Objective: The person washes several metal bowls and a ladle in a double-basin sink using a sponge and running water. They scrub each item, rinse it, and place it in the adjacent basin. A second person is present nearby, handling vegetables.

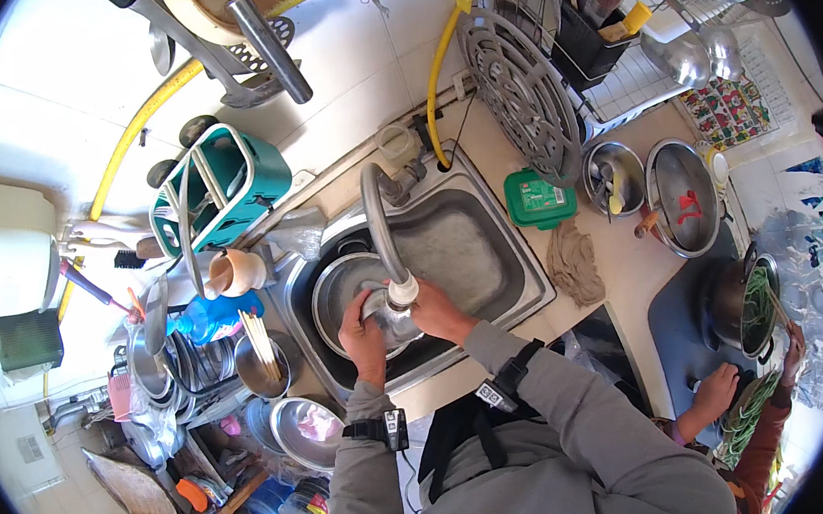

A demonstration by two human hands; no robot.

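Observation:
Under the curved metal faucet with its white tip, both my hands grip a small shiny bowl, which looks like metal. My left hand has its near side, thumb over the rim. On the other side, my right hand grasps it, partly behind the faucet tip. Below the bowl, a larger metal basin sits in the stainless steel sink. Whether water runs from the tip is hard to see.
A green-lidded container and a crumpled cloth lie right of the sink. Left stand a metal pot with chopsticks and a teal utensil caddy. At far right, another person's hands work beside a pot of greens.

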